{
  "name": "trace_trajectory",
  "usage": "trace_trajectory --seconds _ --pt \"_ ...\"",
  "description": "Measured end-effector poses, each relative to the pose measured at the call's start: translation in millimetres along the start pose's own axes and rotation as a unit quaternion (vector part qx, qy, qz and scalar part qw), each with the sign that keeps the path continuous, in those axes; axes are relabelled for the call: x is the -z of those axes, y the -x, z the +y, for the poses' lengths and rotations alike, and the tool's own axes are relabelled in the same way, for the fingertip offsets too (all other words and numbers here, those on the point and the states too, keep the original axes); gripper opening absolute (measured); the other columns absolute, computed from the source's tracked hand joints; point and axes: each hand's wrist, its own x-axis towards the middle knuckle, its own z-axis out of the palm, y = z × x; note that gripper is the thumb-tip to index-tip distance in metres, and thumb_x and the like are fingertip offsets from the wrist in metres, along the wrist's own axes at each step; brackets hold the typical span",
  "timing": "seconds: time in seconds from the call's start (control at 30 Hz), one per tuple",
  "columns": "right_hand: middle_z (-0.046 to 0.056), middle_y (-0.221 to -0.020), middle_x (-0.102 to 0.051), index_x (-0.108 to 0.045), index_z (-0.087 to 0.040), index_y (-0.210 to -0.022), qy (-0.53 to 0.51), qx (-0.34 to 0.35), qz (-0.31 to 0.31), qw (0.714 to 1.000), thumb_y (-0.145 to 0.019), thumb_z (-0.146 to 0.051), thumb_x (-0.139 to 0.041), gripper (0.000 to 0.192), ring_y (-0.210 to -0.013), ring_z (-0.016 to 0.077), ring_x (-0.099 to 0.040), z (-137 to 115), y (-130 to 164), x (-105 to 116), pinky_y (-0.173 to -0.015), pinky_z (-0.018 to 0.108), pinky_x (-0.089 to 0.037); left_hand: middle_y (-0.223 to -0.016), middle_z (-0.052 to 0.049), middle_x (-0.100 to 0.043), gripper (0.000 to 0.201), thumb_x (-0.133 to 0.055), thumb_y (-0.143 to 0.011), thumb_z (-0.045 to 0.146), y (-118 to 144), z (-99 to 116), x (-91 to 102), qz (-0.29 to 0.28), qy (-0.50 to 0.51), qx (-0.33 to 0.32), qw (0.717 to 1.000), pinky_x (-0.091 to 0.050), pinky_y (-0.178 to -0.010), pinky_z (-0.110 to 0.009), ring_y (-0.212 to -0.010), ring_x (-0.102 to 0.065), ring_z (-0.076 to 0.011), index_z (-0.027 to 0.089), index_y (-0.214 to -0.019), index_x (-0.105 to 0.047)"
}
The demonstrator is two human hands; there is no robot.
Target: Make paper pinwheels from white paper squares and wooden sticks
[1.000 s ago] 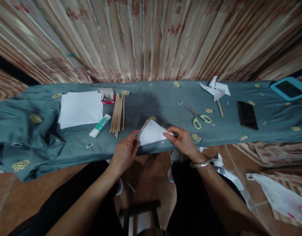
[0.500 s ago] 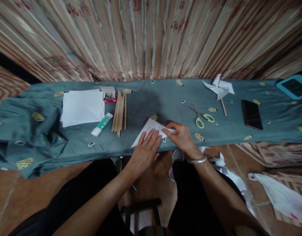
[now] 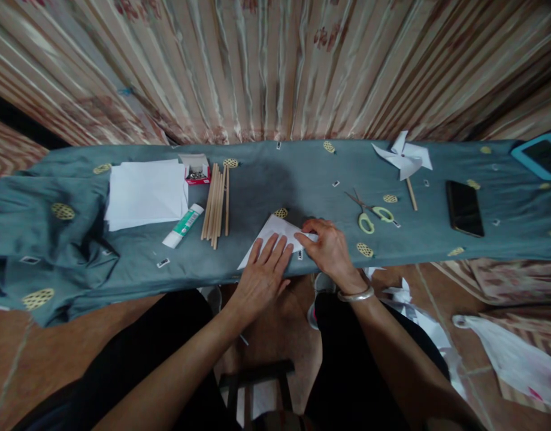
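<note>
Head view: a folded sheet of white paper [image 3: 275,234] was seen lying flat on the desk [image 3: 266,179], draped in grey-blue cloth, close to its near edge. The left hand [image 3: 263,276] was laid open on the sheet, palm down and fingers spread, covering its lower part. The right hand [image 3: 328,246] was set at the sheet's right corner, fingertips curled and pressing there; whether the corner was pinched or only pressed could not be told. The step was judged to be creasing a fold. The next move was judged to call for firm pressure drawn along the folded edge while the sheet was pinned flat. Well apart on the right were noted yellow-handled scissors [image 3: 369,215] and a finished white paper pinwheel on a wooden stick [image 3: 403,158]; on the left, a bundle of wooden sticks [image 3: 215,200].
</note>
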Motion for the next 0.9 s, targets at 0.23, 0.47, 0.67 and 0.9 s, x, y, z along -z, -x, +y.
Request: trace_trajectory --seconds 0.23,0.47,0.67,0.9 --pt "0.007 -0.088 -0.072 -0.064 -0.02 -0.078 -0.004 0.003 0.007 1.0 -0.085 -0.027 -0.064 0.01 -0.089 0.0256 -0.064 0.8 -0.6 -2.7 -0.083 0.038 -0.048 -0.152 -0.019 -0.038 0.064 -0.056 -0.089 0.031 -1.0 -1.3 -1.1 0.001 0.0 0.003 1.0 -0.024 -0.116 -0.057 -0.144 -0.028 -0.0341 0.01 -0.145 -0.032" --pt "0.008 -0.087 -0.071 -0.065 -0.019 -0.076 -0.006 -0.007 0.007 1.0 -0.083 -0.026 -0.067 0.009 -0.087 0.0256 -0.064 0.2 -1.1 -2.8 -0.083 0.038 -0.049 -0.153 -0.019 -0.038 0.067 -0.059 -0.088 0.031 -2.3 -1.6 -2.0 -0.009 0.0 0.005 1.0 -0.023 -0.116 -0.056 -0.144 -0.028 -0.0354 0.009 -0.145 -0.033" --pt "0.007 -0.086 -0.07 -0.064 -0.02 -0.076 -0.007 -0.01 0.008 1.0 -0.084 -0.029 -0.064 0.012 -0.087 0.0248 -0.063 2.0 -1.3 -4.6 -0.082 0.038 -0.048 -0.153 -0.018 -0.037 0.07 -0.061 -0.087 0.033 -3.5 -1.7 -1.6 -0.024 -0.012 0.009 1.0 -0.023 -0.117 -0.055 -0.144 -0.029 -0.0358 0.009 -0.146 -0.032" --pt "0.008 -0.086 -0.069 -0.064 -0.02 -0.075 -0.01 -0.013 0.006 1.0 -0.083 -0.028 -0.065 0.011 -0.085 0.0253 -0.063 0.8 -1.6 -4.2 -0.083 0.038 -0.048 -0.153 -0.017 -0.037 0.065 -0.056 -0.09 0.033 -3.5 -2.6 -2.4 -0.022 -0.011 0.01 1.0 -0.023 -0.117 -0.054 -0.145 -0.028 -0.0345 0.01 -0.146 -0.032"
